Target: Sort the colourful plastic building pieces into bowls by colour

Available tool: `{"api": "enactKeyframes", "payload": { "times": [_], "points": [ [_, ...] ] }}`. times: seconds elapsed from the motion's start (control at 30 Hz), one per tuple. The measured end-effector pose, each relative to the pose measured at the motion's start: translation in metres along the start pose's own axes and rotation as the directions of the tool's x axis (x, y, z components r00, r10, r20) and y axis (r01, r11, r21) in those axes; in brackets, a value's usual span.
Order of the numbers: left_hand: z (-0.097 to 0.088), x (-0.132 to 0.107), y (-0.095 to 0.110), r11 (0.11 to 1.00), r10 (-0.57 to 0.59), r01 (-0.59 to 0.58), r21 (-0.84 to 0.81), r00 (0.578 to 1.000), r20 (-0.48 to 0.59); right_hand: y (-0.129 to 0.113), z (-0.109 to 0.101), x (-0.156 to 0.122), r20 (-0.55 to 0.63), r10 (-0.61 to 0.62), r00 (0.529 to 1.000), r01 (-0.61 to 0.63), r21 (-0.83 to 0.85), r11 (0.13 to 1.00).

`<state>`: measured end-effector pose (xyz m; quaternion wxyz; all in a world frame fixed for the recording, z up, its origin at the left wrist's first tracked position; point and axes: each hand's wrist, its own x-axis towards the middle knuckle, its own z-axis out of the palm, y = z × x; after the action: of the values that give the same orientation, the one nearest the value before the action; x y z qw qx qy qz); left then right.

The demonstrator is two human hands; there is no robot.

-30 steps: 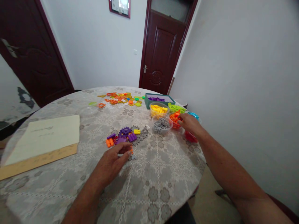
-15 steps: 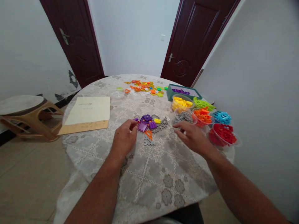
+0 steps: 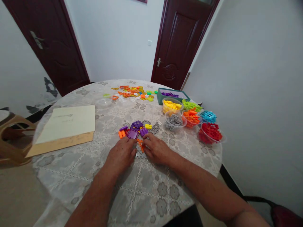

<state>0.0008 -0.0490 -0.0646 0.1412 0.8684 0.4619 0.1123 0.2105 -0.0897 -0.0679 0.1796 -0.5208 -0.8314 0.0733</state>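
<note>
Both my hands rest on the round table (image 3: pixel 153 186), fingertips nearly touching. My left hand (image 3: pixel 121 154) has its fingers bent down onto a flat grey piece (image 3: pixel 139 154). My right hand (image 3: pixel 156 151) is curled, its fingertips closed at a small orange piece (image 3: pixel 140 144) lying on that grey piece. Just beyond the fingers lies a cluster of purple, orange, yellow and grey building pieces (image 3: pixel 136 128). What is under the palms is hidden.
At the right stand clear bowls of yellow (image 3: pixel 170 105), grey (image 3: pixel 174 121), orange (image 3: pixel 191 116), blue (image 3: pixel 208 116) and red (image 3: pixel 211 132) pieces, loose green pieces (image 3: pixel 191 105) and a teal box (image 3: pixel 163 98). A loose pile (image 3: pixel 132 91) lies far back. Paper on cardboard (image 3: pixel 68 121) lies left.
My right hand has come from the bowls to the middle, meeting my left hand at the orange and grey pieces. The camera view has shifted.
</note>
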Motion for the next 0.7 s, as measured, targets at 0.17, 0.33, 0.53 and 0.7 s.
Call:
{"api": "enactKeyframes", "payload": {
  "times": [0.17, 0.33, 0.53, 0.7],
  "points": [
    [-0.001, 0.002, -0.001, 1.0, 0.015, -0.016, 0.02, 1.0, 0.018, 0.008, -0.003, -0.002, 0.016, -0.069, 0.998, 0.068, 0.053, 0.996],
    [0.003, 0.001, -0.005, 0.992, 0.081, -0.083, -0.093, 0.996, -0.024, 0.013, -0.001, 0.001, -0.055, -0.068, 0.996, 0.073, 0.109, 0.991],
    [0.005, 0.006, -0.001, 0.986, 0.1, -0.109, -0.126, 0.992, -0.075, 0.018, 0.003, 0.002, -0.162, -0.095, 0.982, 0.127, 0.206, 0.97],
    [0.003, 0.009, 0.001, 0.978, 0.151, -0.183, -0.099, 0.952, -0.266, 0.016, 0.009, 0.006, -0.247, -0.125, 0.961, 0.183, 0.228, 0.956]
  ]
}}
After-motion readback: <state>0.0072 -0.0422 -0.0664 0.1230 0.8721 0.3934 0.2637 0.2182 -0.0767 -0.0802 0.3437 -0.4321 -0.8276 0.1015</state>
